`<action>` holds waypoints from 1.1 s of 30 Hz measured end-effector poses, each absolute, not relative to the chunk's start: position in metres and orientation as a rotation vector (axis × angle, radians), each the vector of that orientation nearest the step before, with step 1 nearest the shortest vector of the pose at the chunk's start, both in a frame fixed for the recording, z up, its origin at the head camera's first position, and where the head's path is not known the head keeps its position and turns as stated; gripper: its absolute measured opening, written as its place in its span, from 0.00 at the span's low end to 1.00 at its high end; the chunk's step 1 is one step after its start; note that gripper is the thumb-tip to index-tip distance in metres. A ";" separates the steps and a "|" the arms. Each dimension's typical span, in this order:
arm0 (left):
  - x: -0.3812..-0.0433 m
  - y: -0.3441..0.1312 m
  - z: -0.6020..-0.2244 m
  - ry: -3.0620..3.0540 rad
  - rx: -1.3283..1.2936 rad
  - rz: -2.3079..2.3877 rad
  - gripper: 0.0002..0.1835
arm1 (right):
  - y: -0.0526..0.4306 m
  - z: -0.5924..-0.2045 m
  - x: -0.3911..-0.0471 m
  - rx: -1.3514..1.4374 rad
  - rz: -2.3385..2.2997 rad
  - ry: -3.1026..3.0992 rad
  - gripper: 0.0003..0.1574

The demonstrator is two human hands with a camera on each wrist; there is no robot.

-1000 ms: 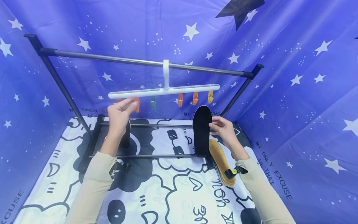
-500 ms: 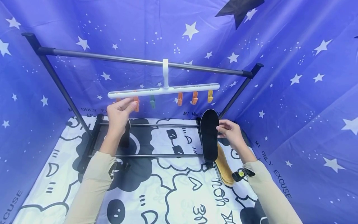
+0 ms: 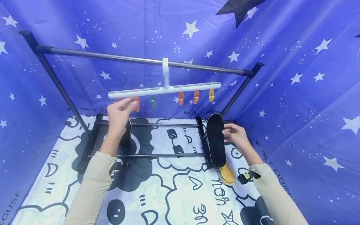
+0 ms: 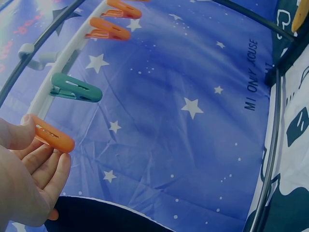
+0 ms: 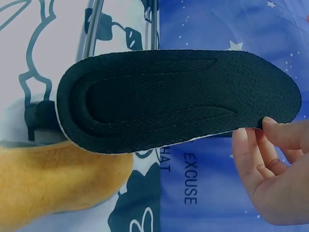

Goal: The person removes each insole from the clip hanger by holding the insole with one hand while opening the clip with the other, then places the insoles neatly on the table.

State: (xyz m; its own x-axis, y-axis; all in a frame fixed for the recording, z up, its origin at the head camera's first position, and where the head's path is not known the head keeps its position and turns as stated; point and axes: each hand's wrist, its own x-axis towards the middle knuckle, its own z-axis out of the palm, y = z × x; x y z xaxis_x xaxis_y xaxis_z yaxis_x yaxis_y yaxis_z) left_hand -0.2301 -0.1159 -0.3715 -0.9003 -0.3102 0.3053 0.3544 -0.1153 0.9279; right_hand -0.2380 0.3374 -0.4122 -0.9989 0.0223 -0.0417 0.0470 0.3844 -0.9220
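Observation:
My left hand [image 3: 119, 116] is at the left end of a white clip hanger [image 3: 157, 90]. Its thumb and fingers pinch an orange clip [image 4: 55, 136], seen close up in the left wrist view. Below that hand hangs a black insole [image 3: 127, 137], its upper part hidden behind the hand. My right hand [image 3: 237, 136] pinches another black insole [image 5: 159, 101] by its side edge, near the rounded front end. That insole is held upright, and in the head view overlaps a tan fuzzy insole [image 3: 227, 175] lying on the sheet.
The hanger hooks over a dark metal rack's top bar [image 3: 112, 57]. A green clip [image 3: 153, 101], two orange clips and a yellow clip [image 3: 211, 95] hang farther right along it. The rack's lower bars [image 3: 160, 155] cross the patterned sheet. A blue star curtain [image 3: 309, 103] surrounds everything.
My right hand has moved right and downward with the black insole, covering more of the tan insole. My left hand has stayed at the orange clip.

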 end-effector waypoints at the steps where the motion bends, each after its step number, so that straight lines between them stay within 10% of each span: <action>1: -0.230 -0.116 -0.371 -1.732 -0.049 -2.064 0.16 | 0.339 -0.413 -0.238 0.075 -1.720 2.595 0.21; 33: -0.230 -0.115 -0.370 -1.775 -0.003 -2.069 0.17 | 0.372 -0.452 -0.242 0.333 -1.454 2.562 0.10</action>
